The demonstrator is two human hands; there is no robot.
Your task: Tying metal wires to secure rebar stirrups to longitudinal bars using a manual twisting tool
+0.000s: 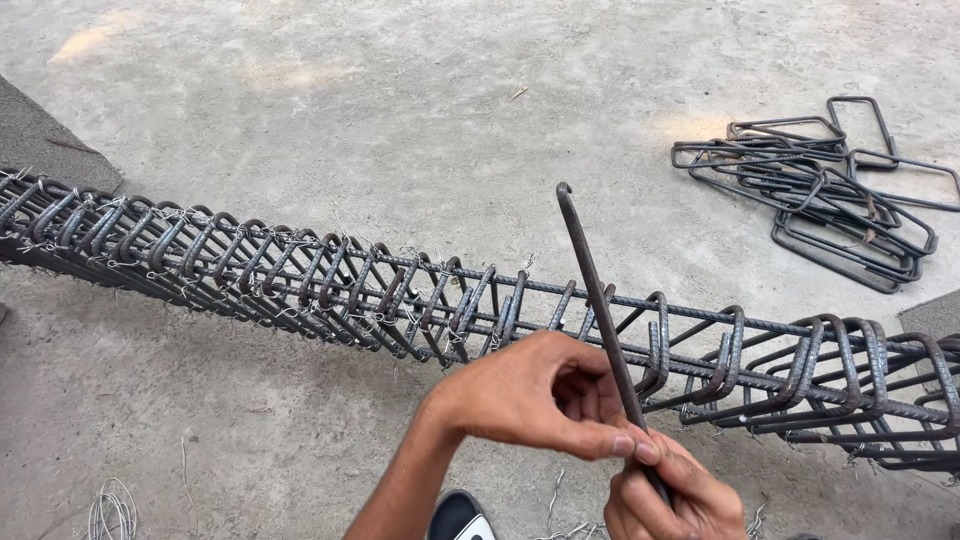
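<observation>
A long rebar cage (300, 280) of dark ribbed bars and closely spaced stirrups lies across the concrete ground from left to right. My right hand (675, 495) grips the lower end of a thin steel hook tool (595, 290), which points up and away with its curled tip at the top. My left hand (540, 395) is curled just left of the tool, its thumb and forefinger pinched against the shaft right above my right hand. Both hands hover in front of the cage's wider-spaced right section.
A pile of loose rectangular stirrups (820, 195) lies on the ground at the upper right. A coil of thin tie wire (112, 512) sits at the lower left. Wire scraps (560, 520) and a shoe tip (460, 518) are near the bottom edge.
</observation>
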